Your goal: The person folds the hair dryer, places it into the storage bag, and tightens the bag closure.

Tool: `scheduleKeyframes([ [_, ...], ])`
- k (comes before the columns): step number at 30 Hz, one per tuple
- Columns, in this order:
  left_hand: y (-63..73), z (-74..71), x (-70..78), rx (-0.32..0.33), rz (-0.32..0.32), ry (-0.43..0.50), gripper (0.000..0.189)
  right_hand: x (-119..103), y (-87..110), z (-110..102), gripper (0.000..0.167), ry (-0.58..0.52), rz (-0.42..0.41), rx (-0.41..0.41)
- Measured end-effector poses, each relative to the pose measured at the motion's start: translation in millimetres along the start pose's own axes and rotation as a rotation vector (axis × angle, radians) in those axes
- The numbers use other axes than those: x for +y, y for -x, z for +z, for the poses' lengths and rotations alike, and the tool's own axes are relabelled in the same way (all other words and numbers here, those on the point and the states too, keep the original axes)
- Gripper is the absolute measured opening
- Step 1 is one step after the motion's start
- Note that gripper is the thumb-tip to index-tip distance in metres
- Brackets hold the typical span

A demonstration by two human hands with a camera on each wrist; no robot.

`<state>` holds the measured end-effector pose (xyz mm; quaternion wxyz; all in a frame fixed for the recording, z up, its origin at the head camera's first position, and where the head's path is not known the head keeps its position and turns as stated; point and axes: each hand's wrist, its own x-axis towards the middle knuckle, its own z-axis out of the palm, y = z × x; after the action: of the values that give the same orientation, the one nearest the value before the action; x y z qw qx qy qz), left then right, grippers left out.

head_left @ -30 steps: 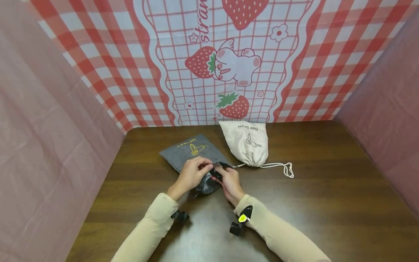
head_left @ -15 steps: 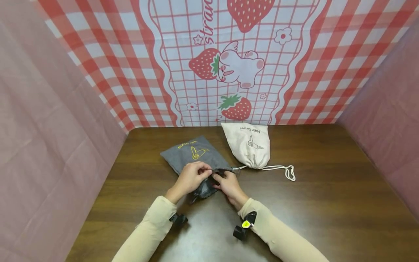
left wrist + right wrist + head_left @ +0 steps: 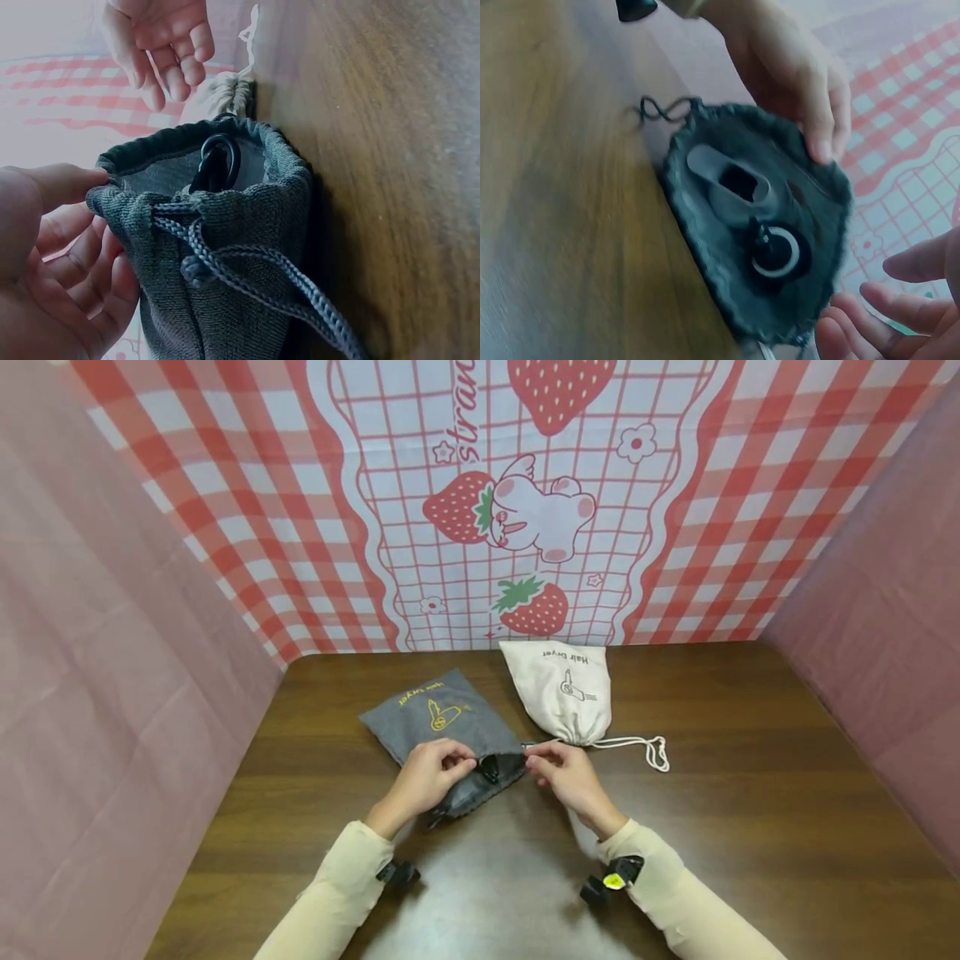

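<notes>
A dark grey drawstring pouch (image 3: 480, 727) with a yellow hair dryer print lies on the table, its mouth spread toward me. My left hand (image 3: 427, 777) pinches the upper rim between thumb and fingers. Just off the rim's right end is my right hand (image 3: 572, 781), fingers loosely bent with nothing in them; the left wrist view shows a gap between this hand and the pouch. Inside the mouth I see a black loop (image 3: 221, 161). The right wrist view also shows a translucent grey piece (image 3: 731, 180) in there. The pouch's cord (image 3: 281, 270) hangs knotted from the near side.
Behind and to the right lies a cream drawstring pouch (image 3: 558, 693) labelled Hair Dryer, its white cord (image 3: 656, 752) trailing right. The wooden table (image 3: 750, 777) ends at a strawberry-print cloth (image 3: 405, 527) at the back, with pink cloth (image 3: 150, 610) on either side.
My right hand has come out of the pouch's mouth and moved right, past the rim. The mouth is now wider, showing the black loop inside. My left hand stays on the rim.
</notes>
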<state>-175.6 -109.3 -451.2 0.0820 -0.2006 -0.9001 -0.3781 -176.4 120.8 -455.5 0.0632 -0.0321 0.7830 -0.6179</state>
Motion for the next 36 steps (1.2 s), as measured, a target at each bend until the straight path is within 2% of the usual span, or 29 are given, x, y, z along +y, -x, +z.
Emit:
scheduleKeyframes([
  [7,6.9,-0.6,-2.7,0.003,0.005,-0.032,0.006,3.2,-10.3,-7.5,0.014,0.159,-0.124,0.032],
  [13,12.0,-4.3,-4.0,-0.041,-0.004,-0.045,0.005,3.7,-13.8,-4.8,0.026,0.326,-0.254,-0.016],
  [19,15.2,-5.2,-3.9,-0.060,0.009,-0.061,0.004,5.9,-17.3,-0.6,0.036,0.528,-0.371,-0.017],
  [23,16.4,-5.7,-4.8,-0.063,0.011,-0.056,0.004,8.8,-18.3,1.8,0.045,0.630,-0.390,-0.035],
  [27,17.6,-6.5,-4.7,-0.076,-0.001,-0.046,0.004,9.3,-18.5,3.2,0.050,0.684,-0.387,-0.057],
  [36,19.9,-8.8,-5.7,-0.077,-0.008,-0.008,0.005,9.9,-23.7,5.8,0.046,0.756,-0.397,-0.080],
])
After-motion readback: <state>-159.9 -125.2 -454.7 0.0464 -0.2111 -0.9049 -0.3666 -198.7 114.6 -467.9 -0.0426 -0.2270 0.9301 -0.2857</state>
